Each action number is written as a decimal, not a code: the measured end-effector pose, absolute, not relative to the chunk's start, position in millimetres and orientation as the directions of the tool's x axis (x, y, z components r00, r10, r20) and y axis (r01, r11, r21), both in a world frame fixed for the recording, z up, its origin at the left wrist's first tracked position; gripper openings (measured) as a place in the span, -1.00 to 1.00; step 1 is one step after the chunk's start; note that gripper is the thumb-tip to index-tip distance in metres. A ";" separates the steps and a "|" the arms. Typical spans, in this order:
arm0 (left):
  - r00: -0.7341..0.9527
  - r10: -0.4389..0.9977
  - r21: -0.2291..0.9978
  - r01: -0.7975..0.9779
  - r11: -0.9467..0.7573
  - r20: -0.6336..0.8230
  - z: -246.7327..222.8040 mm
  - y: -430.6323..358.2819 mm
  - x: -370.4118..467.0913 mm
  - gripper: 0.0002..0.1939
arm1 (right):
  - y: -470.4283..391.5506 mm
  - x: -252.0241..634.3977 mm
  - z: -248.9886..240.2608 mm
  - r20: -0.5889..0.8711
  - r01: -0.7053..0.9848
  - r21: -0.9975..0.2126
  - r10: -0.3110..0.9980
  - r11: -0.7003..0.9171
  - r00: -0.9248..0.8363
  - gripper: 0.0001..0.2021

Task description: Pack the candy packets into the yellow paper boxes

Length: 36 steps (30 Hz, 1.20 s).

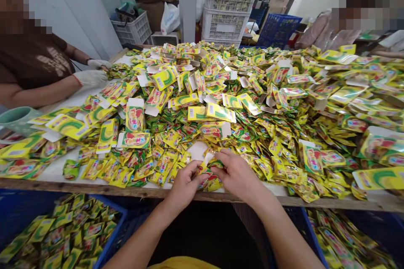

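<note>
At the near edge of the table, my left hand [186,180] has its fingers curled round a small yellow box [208,159] whose white flap shows. My right hand [232,172] is on the other side of it, fingers bent over small shiny packets [213,183]; what its fingertips hold is hidden. Both hands are close together. Around them lie many small yellow and green packets [170,138]. Flat yellow cartons [135,115], some with open white flaps, are heaped behind and to both sides.
Blue crates [121,218] with finished-looking cartons stand below the table edge [151,192] at left and right. A person's gloved hands [90,76] work at the left; another person sits at the back right. White crates [225,23] are stacked behind.
</note>
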<state>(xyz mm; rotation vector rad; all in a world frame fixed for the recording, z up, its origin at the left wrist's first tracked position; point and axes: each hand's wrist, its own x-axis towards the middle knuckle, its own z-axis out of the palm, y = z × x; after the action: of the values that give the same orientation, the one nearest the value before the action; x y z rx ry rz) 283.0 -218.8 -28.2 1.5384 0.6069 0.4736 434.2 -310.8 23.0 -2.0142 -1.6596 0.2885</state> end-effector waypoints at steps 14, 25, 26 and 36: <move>0.800 0.597 0.996 0.005 0.089 -0.058 -26.9 -215.4 272.4 -0.78 | -303.8 418.3 35.8 0.251 0.891 -0.444 0.968 0.097 0.020 -0.84; 0.788 0.609 0.979 -0.037 0.200 -0.095 -35.6 -214.5 267.4 -0.69 | -318.7 403.4 12.0 0.366 0.751 -0.660 0.882 0.021 0.297 -0.87; 0.776 0.623 0.981 -0.028 0.194 -0.101 -36.1 -214.9 266.8 -0.70 | -319.1 401.0 10.4 0.353 0.689 -0.724 0.860 0.004 0.367 -0.88; 0.738 0.633 0.958 0.061 0.280 -0.233 -4.0 -194.4 253.4 -0.74 | -304.1 373.8 -4.2 -0.118 -0.123 -0.991 0.825 -0.060 0.552 -0.84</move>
<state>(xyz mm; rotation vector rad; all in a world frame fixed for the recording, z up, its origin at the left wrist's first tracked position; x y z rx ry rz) 253.4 -194.4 -4.0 1.2460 0.6712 0.4245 373.8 -304.1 -4.2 -1.4257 -0.6485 0.8708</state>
